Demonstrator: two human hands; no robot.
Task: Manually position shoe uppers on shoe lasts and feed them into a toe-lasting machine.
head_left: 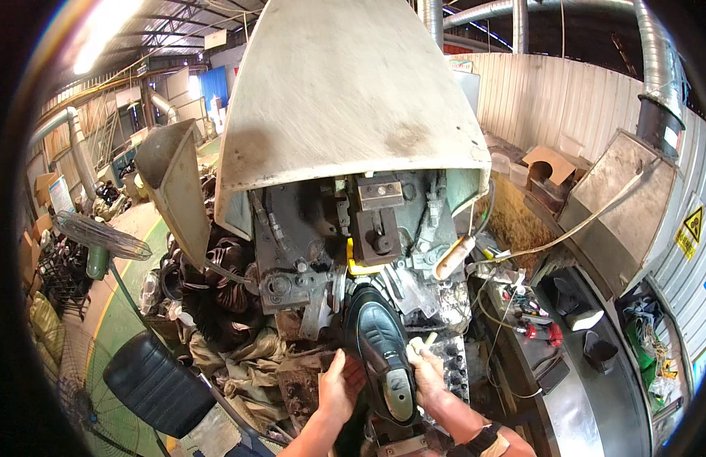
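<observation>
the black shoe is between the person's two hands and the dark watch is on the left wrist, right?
Not quite: the dark watch is on the right wrist, as the head view shows. The black shoe is indeed between the left hand and the right hand.

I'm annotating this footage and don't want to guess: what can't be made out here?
Sole of the black shoe: head view, hidden beneath its upper.
Left hand: head view, the angle hides whether it touches the shoe.
Pale piece by the right hand: head view, too small to identify.
Top of the pale hood: head view, cut off by the upper edge.
</observation>
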